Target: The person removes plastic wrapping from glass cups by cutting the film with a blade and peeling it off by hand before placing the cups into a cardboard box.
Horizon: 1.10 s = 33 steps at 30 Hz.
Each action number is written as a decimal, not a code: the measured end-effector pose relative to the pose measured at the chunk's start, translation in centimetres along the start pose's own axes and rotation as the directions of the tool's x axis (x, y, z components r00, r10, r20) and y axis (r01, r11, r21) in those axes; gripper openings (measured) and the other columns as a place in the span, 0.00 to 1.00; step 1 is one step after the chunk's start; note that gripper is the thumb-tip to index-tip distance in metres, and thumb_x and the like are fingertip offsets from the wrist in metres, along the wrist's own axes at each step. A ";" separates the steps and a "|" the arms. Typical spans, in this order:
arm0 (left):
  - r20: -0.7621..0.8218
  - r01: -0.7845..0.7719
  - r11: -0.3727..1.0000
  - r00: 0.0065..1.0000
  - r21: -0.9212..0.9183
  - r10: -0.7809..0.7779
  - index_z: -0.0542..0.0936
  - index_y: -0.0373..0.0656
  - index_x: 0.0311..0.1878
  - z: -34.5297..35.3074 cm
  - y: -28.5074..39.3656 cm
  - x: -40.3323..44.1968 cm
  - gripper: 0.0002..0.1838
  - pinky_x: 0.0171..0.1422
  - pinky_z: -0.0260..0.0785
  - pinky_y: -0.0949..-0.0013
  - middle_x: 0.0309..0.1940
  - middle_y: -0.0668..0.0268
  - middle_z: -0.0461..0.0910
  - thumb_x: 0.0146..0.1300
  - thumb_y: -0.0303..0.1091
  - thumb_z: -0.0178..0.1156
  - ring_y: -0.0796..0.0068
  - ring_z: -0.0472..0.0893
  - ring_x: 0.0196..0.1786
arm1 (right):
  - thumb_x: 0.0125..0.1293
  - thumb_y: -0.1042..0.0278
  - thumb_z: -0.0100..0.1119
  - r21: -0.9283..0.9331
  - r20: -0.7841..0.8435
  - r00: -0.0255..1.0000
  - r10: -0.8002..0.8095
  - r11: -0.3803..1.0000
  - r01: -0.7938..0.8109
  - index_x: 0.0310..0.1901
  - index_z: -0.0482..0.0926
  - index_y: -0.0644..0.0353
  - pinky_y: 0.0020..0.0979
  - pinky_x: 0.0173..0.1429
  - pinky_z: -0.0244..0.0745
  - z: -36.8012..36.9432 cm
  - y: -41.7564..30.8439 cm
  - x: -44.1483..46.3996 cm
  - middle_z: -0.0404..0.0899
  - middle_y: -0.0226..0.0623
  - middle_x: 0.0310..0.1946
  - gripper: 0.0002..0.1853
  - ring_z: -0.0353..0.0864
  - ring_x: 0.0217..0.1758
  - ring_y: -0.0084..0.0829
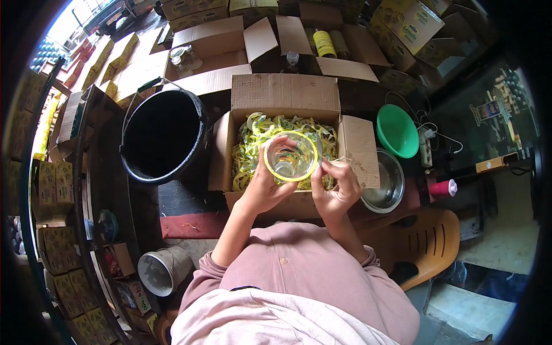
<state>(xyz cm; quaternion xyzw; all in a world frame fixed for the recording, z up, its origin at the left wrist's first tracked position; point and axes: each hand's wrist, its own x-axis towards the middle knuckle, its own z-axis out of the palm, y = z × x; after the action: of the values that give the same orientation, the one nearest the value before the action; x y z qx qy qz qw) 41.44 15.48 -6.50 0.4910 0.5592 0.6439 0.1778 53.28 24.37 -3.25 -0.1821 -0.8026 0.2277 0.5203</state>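
My left hand (pixel 266 187) is wrapped around a clear round cup (pixel 289 164) with a yellow rim, its mouth tipped up towards me. Close against the right side of that rim, the fingers of my right hand (pixel 338 190) are pinched together. A thin grey sliver shows by those fingertips, too small to name. Both hands are above an open cardboard box (pixel 286 93) filled with a tangle of yellow and clear plastic strips (pixel 253 135). Fingers of my left hand show through the cup's wall.
A large black bucket (pixel 129 135) stands left of the box. To its right are a green bowl (pixel 397 131), a steel bowl (pixel 394 181) and a pink thread spool (pixel 441 188). Open cartons (pixel 215 34) line the back; an orange chair (pixel 440 241) is at lower right.
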 end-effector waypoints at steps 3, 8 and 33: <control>0.048 -0.011 0.994 0.999 0.105 0.005 0.53 0.39 0.62 -0.3 0.9 0.0 0.41 0.64 0.57 0.64 0.53 0.56 0.65 0.42 0.23 0.61 0.63 0.68 0.57 | 0.46 0.81 0.63 -0.021 0.014 1.000 -0.002 1.000 0.002 0.33 0.77 0.60 0.28 0.32 0.75 -0.2 0.0 0.3 0.77 0.36 0.25 0.11 0.79 0.28 0.31; 0.108 -0.006 0.996 0.994 0.094 -0.005 0.56 0.38 0.61 -0.7 1.0 -0.1 0.40 0.64 0.57 0.63 0.52 0.56 0.66 0.41 0.26 0.63 0.63 0.68 0.57 | 0.46 0.82 0.63 0.128 0.055 0.997 0.062 0.989 -0.069 0.33 0.77 0.61 0.28 0.33 0.74 -0.2 0.9 0.3 0.77 0.36 0.25 0.11 0.79 0.28 0.31; 0.114 0.001 0.992 0.993 -0.130 0.014 0.58 0.39 0.59 0.2 0.6 0.0 0.39 0.61 0.62 0.66 0.51 0.60 0.66 0.45 0.27 0.68 0.69 0.68 0.56 | 0.46 0.82 0.63 0.140 -0.001 0.998 0.066 0.988 -0.065 0.32 0.76 0.63 0.24 0.32 0.73 -0.4 -0.2 0.1 0.77 0.36 0.26 0.10 0.78 0.28 0.27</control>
<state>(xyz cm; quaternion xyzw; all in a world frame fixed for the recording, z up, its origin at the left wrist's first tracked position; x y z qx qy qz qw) 41.74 15.41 -5.98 0.5163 0.5035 0.6502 0.2392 53.55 24.34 -2.94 -0.1719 -0.7769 0.2998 0.5263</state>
